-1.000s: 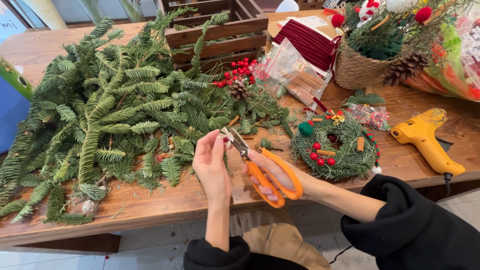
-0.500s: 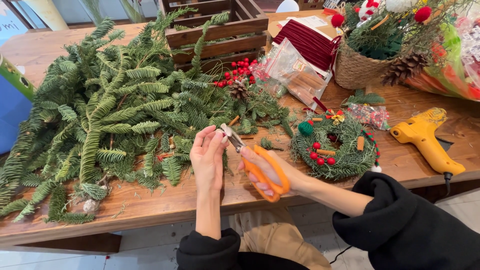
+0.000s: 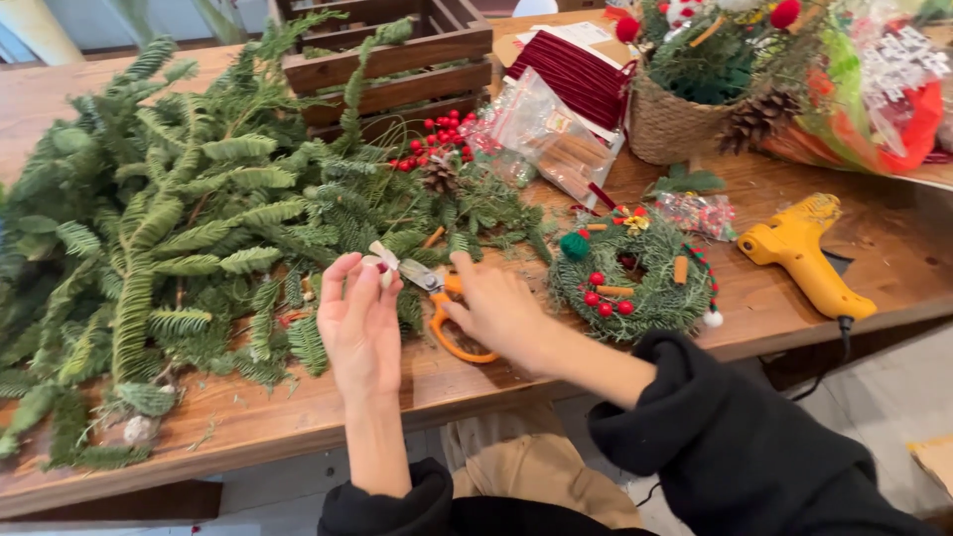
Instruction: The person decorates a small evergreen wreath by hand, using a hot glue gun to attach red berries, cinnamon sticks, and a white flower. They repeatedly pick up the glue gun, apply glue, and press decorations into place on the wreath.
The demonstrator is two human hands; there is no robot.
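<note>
Holding orange-handled scissors (image 3: 447, 313) in the right hand (image 3: 496, 310), fingers through the loops, blades pointing up-left toward the left hand (image 3: 359, 323). Left hand raised, palm toward camera, fingertips pinching a small pale piece (image 3: 380, 260) right at the scissor tips; can't tell what the piece is. Both hands grasping, none loose. Scissors sit just above the front part of the wooden table (image 3: 298, 417), at the near edge of a big pile of green fir branches (image 3: 169, 228) covering the table's left half.

Right of the hands, close by: a small green wreath (image 3: 635, 278) with red berries and little orange bits, lying flat. Farther right a yellow glue gun (image 3: 804, 253) on its side, cord dropping off the table edge. Behind the hands: a pinecone (image 3: 439, 176) and a cluster of red berries (image 3: 437, 139) on the greenery, a wooden crate (image 3: 397, 65), clear plastic bags (image 3: 541, 129), a dark red ribbon bundle (image 3: 581, 74), a woven basket (image 3: 675, 124) with decorations. Dark sleeves on both arms.
</note>
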